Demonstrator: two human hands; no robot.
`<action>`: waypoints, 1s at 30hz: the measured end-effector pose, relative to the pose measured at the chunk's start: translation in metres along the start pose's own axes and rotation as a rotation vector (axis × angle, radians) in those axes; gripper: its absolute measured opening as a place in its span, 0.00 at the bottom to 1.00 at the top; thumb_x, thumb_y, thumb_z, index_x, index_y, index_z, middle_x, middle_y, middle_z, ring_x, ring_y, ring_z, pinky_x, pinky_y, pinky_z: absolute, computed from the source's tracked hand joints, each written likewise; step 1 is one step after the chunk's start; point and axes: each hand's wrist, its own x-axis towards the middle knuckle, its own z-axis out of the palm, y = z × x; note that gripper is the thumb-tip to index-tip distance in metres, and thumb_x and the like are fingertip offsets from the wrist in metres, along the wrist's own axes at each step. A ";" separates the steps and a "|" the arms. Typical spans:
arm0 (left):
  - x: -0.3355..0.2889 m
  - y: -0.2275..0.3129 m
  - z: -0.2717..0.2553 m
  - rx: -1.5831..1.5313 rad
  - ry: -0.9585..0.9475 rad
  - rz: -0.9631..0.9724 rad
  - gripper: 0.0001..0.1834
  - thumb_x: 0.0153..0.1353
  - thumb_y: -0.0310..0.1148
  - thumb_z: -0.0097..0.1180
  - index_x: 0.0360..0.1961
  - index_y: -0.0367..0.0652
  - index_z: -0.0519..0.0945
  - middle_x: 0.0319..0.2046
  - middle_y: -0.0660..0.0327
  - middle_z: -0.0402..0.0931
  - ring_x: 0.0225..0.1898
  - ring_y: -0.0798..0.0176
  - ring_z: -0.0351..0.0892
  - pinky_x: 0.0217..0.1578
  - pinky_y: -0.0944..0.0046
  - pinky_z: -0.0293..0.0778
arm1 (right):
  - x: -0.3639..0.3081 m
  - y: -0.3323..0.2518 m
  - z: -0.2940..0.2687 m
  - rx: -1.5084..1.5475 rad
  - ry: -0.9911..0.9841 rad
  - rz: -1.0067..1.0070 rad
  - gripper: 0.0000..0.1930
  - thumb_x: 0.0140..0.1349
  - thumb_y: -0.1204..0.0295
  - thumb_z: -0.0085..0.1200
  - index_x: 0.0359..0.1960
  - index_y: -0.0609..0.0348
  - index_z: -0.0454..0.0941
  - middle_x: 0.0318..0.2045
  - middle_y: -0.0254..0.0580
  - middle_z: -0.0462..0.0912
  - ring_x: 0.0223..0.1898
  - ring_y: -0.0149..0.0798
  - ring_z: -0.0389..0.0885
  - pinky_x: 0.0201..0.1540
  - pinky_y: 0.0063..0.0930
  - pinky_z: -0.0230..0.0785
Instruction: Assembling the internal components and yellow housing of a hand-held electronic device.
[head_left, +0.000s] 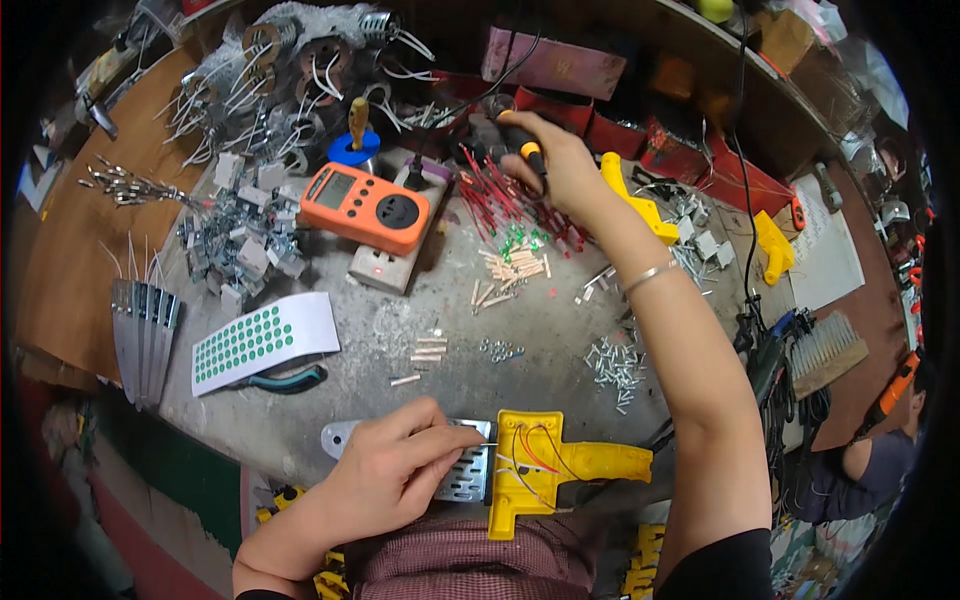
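A yellow plastic half-shell with a handle lies at the near edge, its hollow side up, with thin red, white and dark wires inside. Joined to its left is a slotted metal plate. My left hand rests over that plate, thumb and forefinger pinching a thin wire at the shell's edge. At the back, my right hand is closed round a black-and-orange handled tool, seemingly pliers; its head is not clear. Beneath that hand lies a bunch of red-sleeved leads.
An orange meter lies on a white power strip. Nearby are a sheet of green stickers, teal-handled pliers, screws, pale tubes and metal parts. Red bins line the back. Another person sits at right.
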 end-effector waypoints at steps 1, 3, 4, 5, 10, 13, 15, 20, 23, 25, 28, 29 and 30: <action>0.001 0.004 0.001 0.022 -0.018 0.017 0.11 0.54 0.18 0.59 0.39 0.39 0.83 0.28 0.56 0.71 0.28 0.57 0.76 0.27 0.62 0.72 | 0.000 0.005 -0.008 -0.012 -0.034 0.079 0.19 0.55 0.74 0.61 0.50 0.52 0.75 0.40 0.54 0.82 0.44 0.60 0.79 0.47 0.42 0.72; 0.002 0.003 -0.002 0.039 -0.043 0.008 0.11 0.53 0.18 0.59 0.39 0.39 0.83 0.28 0.56 0.71 0.28 0.56 0.76 0.27 0.62 0.72 | 0.002 -0.005 -0.023 0.013 0.144 -0.125 0.15 0.54 0.72 0.65 0.45 0.53 0.78 0.35 0.47 0.83 0.38 0.48 0.83 0.42 0.32 0.73; 0.001 0.003 -0.003 0.070 0.037 0.072 0.12 0.51 0.17 0.60 0.38 0.39 0.84 0.27 0.57 0.71 0.27 0.59 0.75 0.27 0.64 0.70 | 0.004 -0.024 -0.032 0.164 0.232 -0.049 0.13 0.55 0.72 0.65 0.42 0.55 0.79 0.33 0.41 0.83 0.36 0.38 0.81 0.41 0.27 0.72; -0.004 0.004 -0.002 0.093 0.114 0.133 0.13 0.48 0.16 0.61 0.36 0.39 0.85 0.27 0.59 0.71 0.26 0.62 0.74 0.26 0.66 0.69 | 0.001 -0.048 -0.047 0.308 0.311 0.041 0.11 0.55 0.72 0.66 0.39 0.58 0.80 0.30 0.35 0.83 0.33 0.29 0.80 0.39 0.22 0.70; 0.000 0.016 0.002 0.137 0.138 0.204 0.13 0.44 0.18 0.65 0.34 0.41 0.85 0.27 0.59 0.72 0.26 0.59 0.74 0.26 0.62 0.69 | -0.062 -0.152 -0.144 0.152 0.352 0.189 0.11 0.61 0.65 0.58 0.36 0.62 0.79 0.26 0.28 0.75 0.26 0.21 0.70 0.31 0.16 0.61; 0.007 0.015 0.008 0.173 0.084 0.307 0.13 0.44 0.20 0.65 0.34 0.41 0.84 0.27 0.59 0.71 0.27 0.56 0.73 0.27 0.61 0.68 | -0.100 -0.209 -0.175 0.020 0.286 0.465 0.17 0.60 0.57 0.53 0.34 0.61 0.75 0.22 0.27 0.68 0.21 0.19 0.61 0.25 0.16 0.50; 0.010 0.025 0.013 0.158 0.067 0.330 0.14 0.43 0.19 0.65 0.35 0.41 0.84 0.27 0.59 0.71 0.29 0.56 0.72 0.29 0.60 0.68 | -0.116 -0.225 -0.189 0.016 0.255 0.552 0.19 0.57 0.55 0.53 0.31 0.61 0.73 0.21 0.27 0.66 0.20 0.19 0.60 0.23 0.17 0.49; 0.021 0.024 0.037 0.150 0.059 0.429 0.16 0.39 0.17 0.62 0.34 0.41 0.83 0.30 0.60 0.72 0.30 0.55 0.72 0.28 0.60 0.69 | -0.129 -0.247 -0.181 -0.040 0.269 0.509 0.20 0.56 0.53 0.55 0.31 0.61 0.73 0.21 0.28 0.67 0.20 0.20 0.61 0.23 0.16 0.49; 0.025 0.023 0.045 0.154 0.088 0.459 0.17 0.38 0.17 0.62 0.33 0.41 0.83 0.31 0.60 0.72 0.31 0.56 0.73 0.27 0.60 0.70 | -0.130 -0.252 -0.184 0.064 0.224 0.536 0.19 0.57 0.55 0.55 0.31 0.61 0.73 0.22 0.28 0.68 0.19 0.19 0.61 0.21 0.14 0.50; 0.026 0.023 0.046 0.162 0.090 0.458 0.18 0.37 0.17 0.62 0.34 0.41 0.83 0.31 0.60 0.73 0.31 0.55 0.73 0.27 0.60 0.70 | -0.131 -0.248 -0.181 0.071 0.234 0.538 0.18 0.58 0.56 0.55 0.31 0.61 0.73 0.22 0.28 0.69 0.18 0.19 0.61 0.21 0.14 0.50; 0.030 0.021 0.050 0.166 0.099 0.463 0.18 0.36 0.17 0.62 0.34 0.42 0.83 0.31 0.61 0.73 0.31 0.55 0.73 0.28 0.60 0.71 | -0.131 -0.245 -0.180 0.073 0.253 0.550 0.17 0.59 0.57 0.56 0.32 0.60 0.73 0.21 0.28 0.69 0.17 0.19 0.61 0.20 0.14 0.50; 0.030 0.020 0.050 0.156 0.113 0.468 0.18 0.36 0.17 0.62 0.34 0.42 0.83 0.31 0.61 0.73 0.32 0.55 0.74 0.28 0.60 0.72 | -0.128 -0.246 -0.179 0.064 0.252 0.559 0.16 0.59 0.58 0.56 0.32 0.60 0.73 0.21 0.28 0.68 0.17 0.19 0.61 0.20 0.14 0.51; 0.031 0.020 0.049 0.151 0.121 0.465 0.18 0.36 0.17 0.62 0.34 0.42 0.83 0.31 0.61 0.73 0.32 0.55 0.74 0.28 0.60 0.72 | -0.126 -0.247 -0.178 0.062 0.243 0.554 0.16 0.59 0.58 0.56 0.32 0.60 0.73 0.21 0.28 0.68 0.17 0.19 0.61 0.20 0.14 0.51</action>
